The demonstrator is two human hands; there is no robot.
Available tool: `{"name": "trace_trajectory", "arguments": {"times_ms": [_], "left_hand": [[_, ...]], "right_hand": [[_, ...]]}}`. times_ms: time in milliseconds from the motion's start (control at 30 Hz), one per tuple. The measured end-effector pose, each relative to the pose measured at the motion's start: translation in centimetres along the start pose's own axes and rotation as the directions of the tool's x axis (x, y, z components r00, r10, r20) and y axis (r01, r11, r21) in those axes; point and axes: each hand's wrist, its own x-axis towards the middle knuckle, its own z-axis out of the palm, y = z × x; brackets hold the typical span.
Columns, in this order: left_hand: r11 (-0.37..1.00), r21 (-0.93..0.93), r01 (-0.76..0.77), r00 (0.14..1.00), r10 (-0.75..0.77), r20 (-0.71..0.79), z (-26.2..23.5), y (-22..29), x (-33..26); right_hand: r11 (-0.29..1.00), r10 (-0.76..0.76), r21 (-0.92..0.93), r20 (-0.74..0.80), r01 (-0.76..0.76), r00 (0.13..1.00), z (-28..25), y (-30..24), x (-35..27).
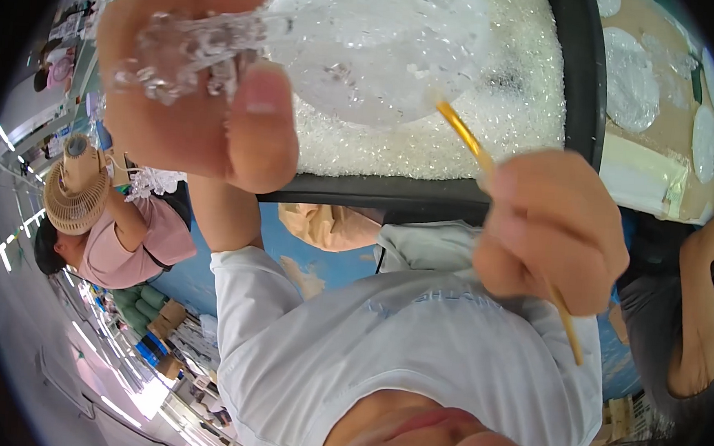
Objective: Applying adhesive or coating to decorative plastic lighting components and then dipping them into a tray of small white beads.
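Note:
My left hand (pixel 201 91) is closed around a clear, knobbly stem-like piece (pixel 213 38). That piece reaches to a round, frosted clear disc (pixel 376 44), and I cannot tell whether the two are one item. Below the disc lies a bed of glittering clear granules (pixel 529 86) inside a black-rimmed tray (pixel 585 73). In a pinch, my right hand (pixel 557 227) holds a slim paintbrush (pixel 464 135) with a golden ferrule. The brush tip is blurred and sits at the disc's lower right edge; whether it touches is unclear.
On the right, a cardboard-coloured surface (pixel 647 163) bears several clear round discs (pixel 631 80). A co-worker's arm (pixel 701 309) is beside it. At the left are a beige fan (pixel 77 185) and a person in pink (pixel 131 246). Brown paper (pixel 328 225) hangs under the tray.

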Motion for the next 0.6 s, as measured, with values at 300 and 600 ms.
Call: {"name": "trace_trajectory", "arguments": {"times_ms": [300,600], "left_hand": [[0.867,0.017,-0.498,0.848,0.483,0.216,-0.7,-1.2,1.3],[0.926,0.104,-0.362,0.855,0.285,0.434,0.3,2.3,3.3]], "right_hand": [[0.94,0.232,0.157,0.359,-0.303,0.904,-3.5,-1.2,4.9],[0.975,0.224,-0.021,0.048,-0.223,0.973,0.6,-0.8,3.6]]}}
